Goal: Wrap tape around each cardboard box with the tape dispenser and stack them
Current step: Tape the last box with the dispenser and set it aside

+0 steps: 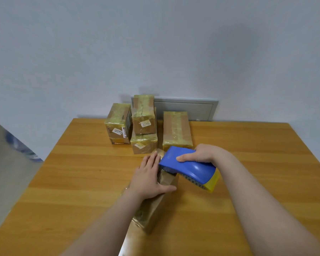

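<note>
Six cardboard boxes counted on one wooden table (72, 182), each showing glossy tape. At far left of the back group, a stack of two: upper left box (118, 118) resting on lower left box (119, 140). Just beside it, a second stack of two: upper middle box (143, 115) on lower middle box (143, 145), each with one small white label. Further right, a single box (176, 128) lying alone, close by the middle stack. Behind these, one grey wall panel (185, 109).

Nearer the camera, two bare hands. Left hand (151, 179) laid flat, fingers straight and thumb spread, pressing down on the sixth box (153, 211), long, at the table's middle, pointing away from the viewer. One blue tape dispenser (187, 166) with a yellow roll, nose down on that box's far end, just right of the left fingers. Right hand (201, 154) curled over the dispenser's top, gripping it.
</note>
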